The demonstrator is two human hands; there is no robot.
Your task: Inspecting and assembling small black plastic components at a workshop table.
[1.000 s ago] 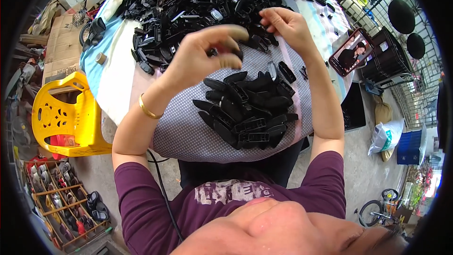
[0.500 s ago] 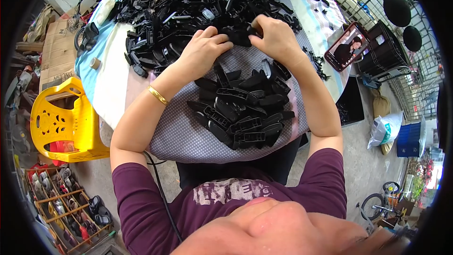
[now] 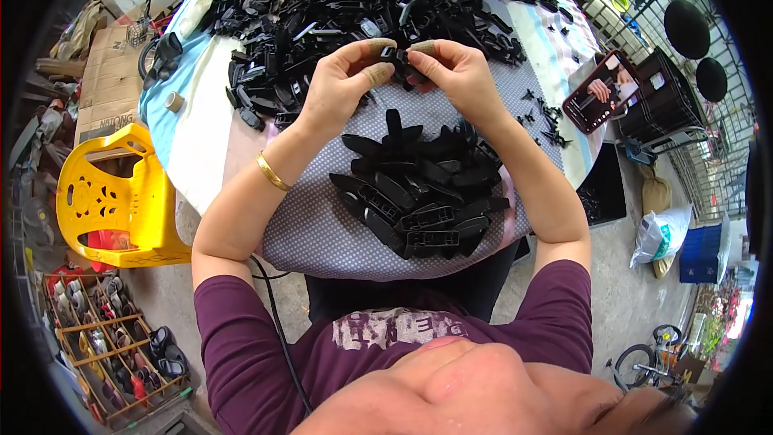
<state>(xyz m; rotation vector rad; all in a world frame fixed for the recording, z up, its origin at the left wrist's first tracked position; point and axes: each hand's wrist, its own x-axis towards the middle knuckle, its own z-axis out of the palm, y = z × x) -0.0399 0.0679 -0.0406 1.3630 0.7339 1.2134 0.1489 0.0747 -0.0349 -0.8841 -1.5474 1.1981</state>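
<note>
My left hand (image 3: 348, 79) and my right hand (image 3: 456, 72) meet above the far middle of the cloth, pinching one small black plastic part (image 3: 394, 55) between thumbs and forefingers. Tan tape wraps several of my fingertips. The part's exact kind is partly hidden by my fingers. Beyond my hands spreads a large heap of loose black plastic parts (image 3: 282, 28). Closer to my body, between my forearms, lies a smaller pile of black elongated plastic parts (image 3: 419, 185). A gold bangle (image 3: 272, 171) circles my left wrist.
The round table wears a patterned cloth (image 3: 306, 217). On its right a phone (image 3: 602, 93) leans by small black pieces (image 3: 552, 125); a tape roll (image 3: 174, 101) sits on the left. A yellow chair (image 3: 153, 209) stands left, a shoe rack (image 3: 113, 346) lower left.
Both hands have lifted off the heap's near edge and turned, thumbs now showing, with a small black part held between them. The view has shifted slightly.
</note>
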